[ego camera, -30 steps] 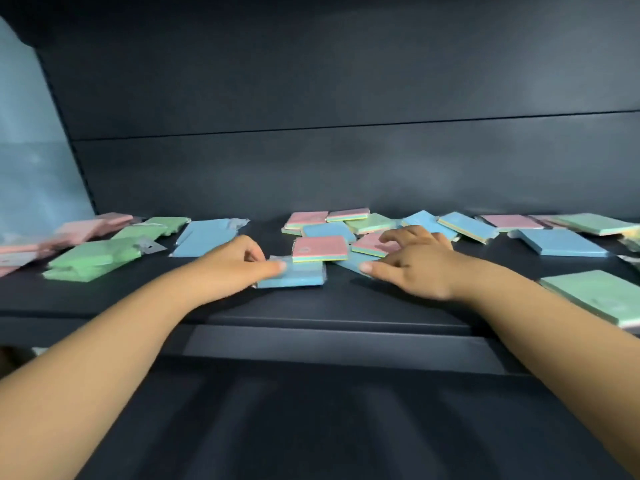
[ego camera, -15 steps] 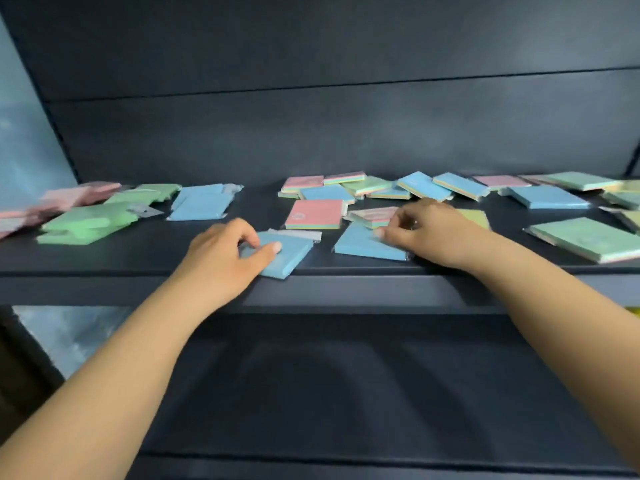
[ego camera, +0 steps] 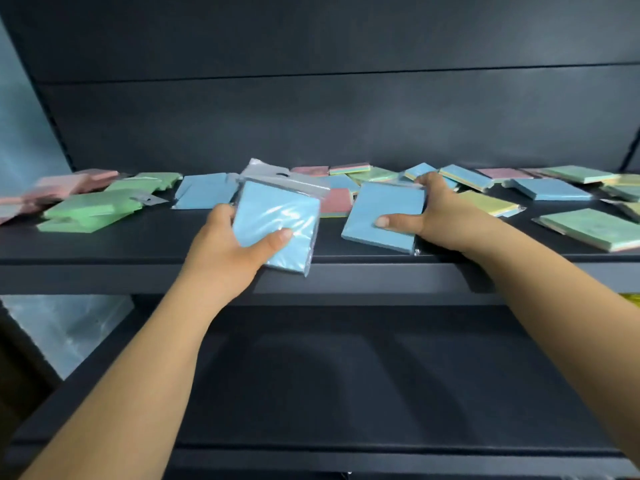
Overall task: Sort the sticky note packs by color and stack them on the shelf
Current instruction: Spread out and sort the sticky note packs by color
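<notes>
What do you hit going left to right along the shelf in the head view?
Pink packs → green packs → blue stack → left hand holding a blue pack → right hand gripping a second blue pack → yellow pack → green pack at far right.
</notes>
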Motion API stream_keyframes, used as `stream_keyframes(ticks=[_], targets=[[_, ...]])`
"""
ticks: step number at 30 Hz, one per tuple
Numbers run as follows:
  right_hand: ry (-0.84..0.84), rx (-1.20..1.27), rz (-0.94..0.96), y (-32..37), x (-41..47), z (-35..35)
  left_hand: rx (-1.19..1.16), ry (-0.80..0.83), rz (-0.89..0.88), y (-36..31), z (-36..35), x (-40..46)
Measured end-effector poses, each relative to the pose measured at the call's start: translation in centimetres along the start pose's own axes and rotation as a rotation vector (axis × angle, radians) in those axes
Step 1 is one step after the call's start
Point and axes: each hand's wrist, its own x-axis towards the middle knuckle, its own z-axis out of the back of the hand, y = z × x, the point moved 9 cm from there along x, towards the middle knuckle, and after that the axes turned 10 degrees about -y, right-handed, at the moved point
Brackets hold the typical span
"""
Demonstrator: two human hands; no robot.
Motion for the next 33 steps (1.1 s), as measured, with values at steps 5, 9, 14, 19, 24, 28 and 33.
stream_keyframes(ticks=[5,9,14,19,24,28,33], targets=[[0.076,0.891,-0.161,2.0,-0.3,-1.4,-0.373,-0.107,0.081,1.0,2.6,1.1],[0.254,1.089,-0.275,5.2,0.5,-4.3,-0.505,-0.137,0.268,2.8,4.7,3.6],[0.265,1.108,-0.288,9.2,2.1,-7.4,-0.312,-0.019,0.211,4.5,5.9,8.9],[0.194,1.142,-0.373,12.6,3.8,-10.1,-0.238,0.058,0.186,4.8,4.8,14.5],[0.084,1.229,-0.389,15.2,5.3,-11.3,0.16,0.129,0.121,5.3,3.4,18.1],[0.089,1.177,-0.367,15.9,5.5,-13.0,0.198,0.051,-0.049,4.2,5.7,19.0],[0.231,0.844,-0.312,16.9,5.1,-18.2,0.064,0.002,-0.149,4.7,9.2,16.4]])
